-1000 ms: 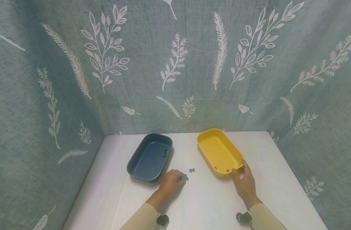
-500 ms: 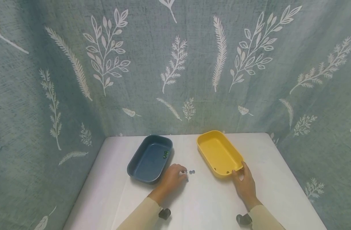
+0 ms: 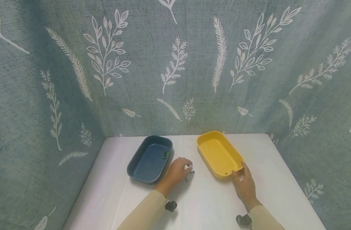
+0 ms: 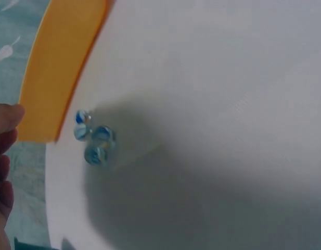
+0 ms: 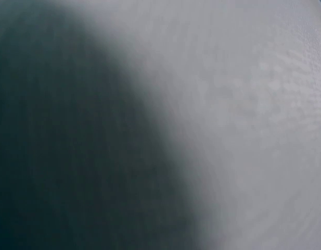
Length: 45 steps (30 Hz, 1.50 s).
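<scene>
Left hand (image 3: 178, 169): fingers curved, cannot tell if holding; brush could scatter blue round glass marbles (image 4: 95, 154); right hand (image 3: 245, 185) grips yellow oblong plastic tray (image 3: 218, 151); tug may tilt it.

This is a curtained booth: blue-green, leaf-printed fabric (image 3: 146, 64) hangs behind and along both sides of a white bench (image 3: 210, 201). Whether it stands in a home, lab or workshop cannot be told.
</scene>
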Each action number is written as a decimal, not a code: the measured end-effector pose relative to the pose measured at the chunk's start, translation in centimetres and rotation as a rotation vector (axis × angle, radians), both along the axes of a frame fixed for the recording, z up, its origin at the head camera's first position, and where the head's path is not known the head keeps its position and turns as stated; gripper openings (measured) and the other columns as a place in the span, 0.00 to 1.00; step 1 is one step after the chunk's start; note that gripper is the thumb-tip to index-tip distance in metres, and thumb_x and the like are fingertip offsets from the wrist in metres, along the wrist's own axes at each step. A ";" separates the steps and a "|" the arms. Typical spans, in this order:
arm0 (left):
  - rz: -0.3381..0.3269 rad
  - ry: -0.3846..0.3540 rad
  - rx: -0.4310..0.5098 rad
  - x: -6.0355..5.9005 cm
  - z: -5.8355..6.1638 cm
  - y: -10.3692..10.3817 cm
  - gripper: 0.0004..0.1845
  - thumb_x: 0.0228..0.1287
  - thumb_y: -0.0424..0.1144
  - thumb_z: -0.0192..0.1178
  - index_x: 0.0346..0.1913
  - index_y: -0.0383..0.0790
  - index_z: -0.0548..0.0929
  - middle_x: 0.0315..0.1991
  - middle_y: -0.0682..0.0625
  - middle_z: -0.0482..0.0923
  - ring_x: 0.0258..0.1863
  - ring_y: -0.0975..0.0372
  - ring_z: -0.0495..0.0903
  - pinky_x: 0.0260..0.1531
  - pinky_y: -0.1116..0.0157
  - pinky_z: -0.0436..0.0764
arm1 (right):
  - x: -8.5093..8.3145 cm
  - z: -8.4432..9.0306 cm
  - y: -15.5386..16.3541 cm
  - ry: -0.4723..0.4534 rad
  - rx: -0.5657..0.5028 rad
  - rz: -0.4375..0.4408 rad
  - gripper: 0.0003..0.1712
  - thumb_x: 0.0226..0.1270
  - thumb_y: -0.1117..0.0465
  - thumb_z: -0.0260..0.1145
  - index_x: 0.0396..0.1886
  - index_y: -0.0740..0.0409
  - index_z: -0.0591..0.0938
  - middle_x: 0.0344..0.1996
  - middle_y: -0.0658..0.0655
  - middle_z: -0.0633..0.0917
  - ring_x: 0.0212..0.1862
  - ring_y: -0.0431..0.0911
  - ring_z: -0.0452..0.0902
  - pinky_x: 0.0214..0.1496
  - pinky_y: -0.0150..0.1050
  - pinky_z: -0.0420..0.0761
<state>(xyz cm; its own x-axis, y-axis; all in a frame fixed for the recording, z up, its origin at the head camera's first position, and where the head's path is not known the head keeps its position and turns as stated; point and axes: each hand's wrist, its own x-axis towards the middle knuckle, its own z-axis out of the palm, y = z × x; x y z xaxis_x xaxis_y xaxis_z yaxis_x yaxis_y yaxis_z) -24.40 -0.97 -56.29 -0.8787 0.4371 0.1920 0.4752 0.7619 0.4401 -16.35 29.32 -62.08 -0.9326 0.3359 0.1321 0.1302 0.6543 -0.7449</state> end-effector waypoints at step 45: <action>-0.056 -0.048 -0.093 -4.0 1.3 7.5 0.10 0.57 0.44 0.59 0.42 0.53 0.84 0.33 0.61 0.80 0.33 0.68 0.74 0.37 0.69 0.75 | -0.3 -0.2 0.2 -0.039 0.018 -0.024 0.43 0.62 0.35 0.51 0.71 0.40 0.46 0.70 0.58 0.55 0.69 0.59 0.51 0.67 0.58 0.54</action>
<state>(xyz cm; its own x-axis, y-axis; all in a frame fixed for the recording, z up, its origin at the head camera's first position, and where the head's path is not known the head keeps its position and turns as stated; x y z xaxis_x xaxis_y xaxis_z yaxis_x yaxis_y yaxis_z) -28.38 6.56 -55.02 -0.8595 0.5000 0.1062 0.4984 0.7734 0.3918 -16.61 29.55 -62.31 -0.9288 0.3561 0.1024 0.1745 0.6640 -0.7271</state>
